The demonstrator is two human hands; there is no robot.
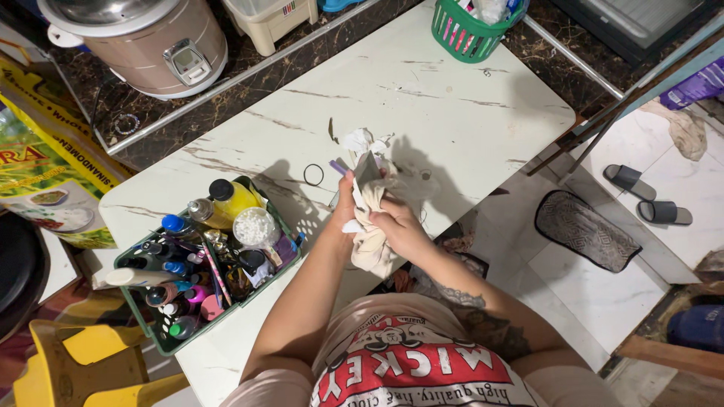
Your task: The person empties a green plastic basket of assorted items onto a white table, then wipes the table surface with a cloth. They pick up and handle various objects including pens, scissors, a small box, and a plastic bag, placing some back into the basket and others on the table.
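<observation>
**Cream cloth on a small grey item, both hands engaged**

Cream cloth (pixel 369 245): crumpled, soft, hanging below my grip at the near edge of the bench (pixel 452 113). I hold it bunched in the right hand (pixel 401 226), fingers closed around the fabric.

Grey item (pixel 367 167): small, flat, dark, standing up out of the cloth. My left hand (pixel 345 202) is clenched around its lower part; I cannot tell exactly what it is.

Handling note, my judgement: I keep the left grip firm and low so the item does not twist, and I work the cloth over one face at a time with light pressure, since the fabric hides much of the piece.

Nearby on the bench:
- White crumpled tissue (pixel 360 139), just beyond the hands.
- Black ring (pixel 313 175), lying flat, near the left hand.
- Green basket (pixel 162 335) of bottles and tubes, just beside my left forearm; I judge that an elbow could nudge it.
- Second green basket (pixel 461 34) at the far edge, well apart.

Off the bench: rice cooker (pixel 143 41) on the dark counter; grey slippers (pixel 645 196) on the floor.
</observation>
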